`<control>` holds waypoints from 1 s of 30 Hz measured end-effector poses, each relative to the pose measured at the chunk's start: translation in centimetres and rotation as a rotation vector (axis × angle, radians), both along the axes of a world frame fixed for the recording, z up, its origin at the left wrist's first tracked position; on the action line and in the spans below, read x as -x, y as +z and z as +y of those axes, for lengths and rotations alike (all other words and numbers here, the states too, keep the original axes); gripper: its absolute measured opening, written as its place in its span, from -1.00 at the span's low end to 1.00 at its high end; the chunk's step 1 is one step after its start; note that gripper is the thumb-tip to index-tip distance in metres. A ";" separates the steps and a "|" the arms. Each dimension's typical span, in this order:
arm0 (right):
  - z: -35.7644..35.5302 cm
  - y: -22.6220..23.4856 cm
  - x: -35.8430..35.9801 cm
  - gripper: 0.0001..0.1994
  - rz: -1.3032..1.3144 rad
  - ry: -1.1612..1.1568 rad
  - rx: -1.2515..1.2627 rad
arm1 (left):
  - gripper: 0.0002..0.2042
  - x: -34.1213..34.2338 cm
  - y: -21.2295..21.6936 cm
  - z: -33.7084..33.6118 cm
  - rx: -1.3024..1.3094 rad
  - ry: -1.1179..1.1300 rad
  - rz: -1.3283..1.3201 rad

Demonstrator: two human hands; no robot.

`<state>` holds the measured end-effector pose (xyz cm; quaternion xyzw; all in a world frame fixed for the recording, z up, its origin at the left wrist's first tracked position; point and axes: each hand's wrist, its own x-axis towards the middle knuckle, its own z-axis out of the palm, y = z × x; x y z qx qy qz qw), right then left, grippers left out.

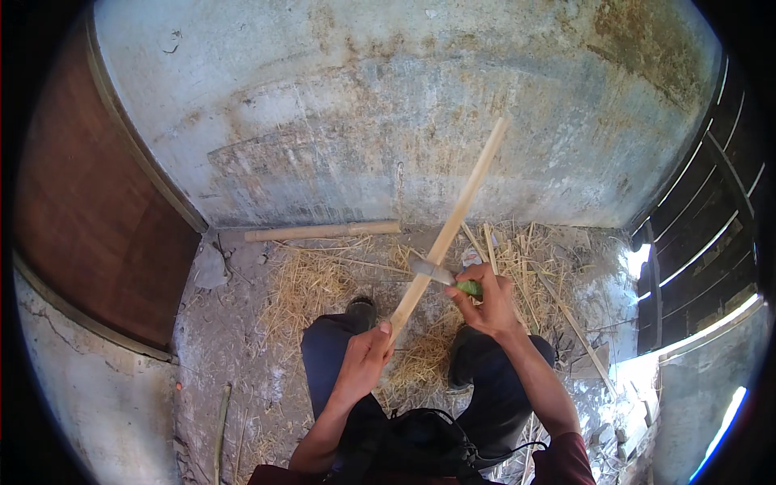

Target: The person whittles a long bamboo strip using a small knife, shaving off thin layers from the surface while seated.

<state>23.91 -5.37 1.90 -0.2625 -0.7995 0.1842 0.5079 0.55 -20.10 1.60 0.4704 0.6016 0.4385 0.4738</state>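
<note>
While the left hand (368,360) gripped the near end of a bamboo strip (469,198) slanting above the floor (250,343), the right hand (493,303) clasped a green-handled knife (437,272), blade crossing the strip; scraping seemed in hand, the next stroke likely needing steady bracing.

Two hands (365,361) (491,305), one knife (443,276), one held strip (469,196), one thick pole (322,232), two trouser legs (323,347) (495,388)

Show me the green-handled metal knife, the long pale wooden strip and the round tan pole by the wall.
Green-handled metal knife (440,275): head view, on its blade.
Long pale wooden strip (449,232): head view, mid-length.
Round tan pole (322,232): head view, middle of its side.
</note>
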 end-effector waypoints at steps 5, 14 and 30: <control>0.4 -0.5 0.4 -0.74 -0.058 -0.150 0.253 | -0.49 -1.4 0.8 -0.2 -0.178 0.010 0.237; 1.3 -1.2 -0.8 -0.81 -0.232 -0.211 0.099 | -0.65 -3.2 0.5 -0.1 -0.230 0.000 0.374; 5.0 0.1 -4.4 -0.90 -0.054 -0.504 0.194 | -0.68 -2.6 1.3 -2.9 -0.213 -0.054 0.390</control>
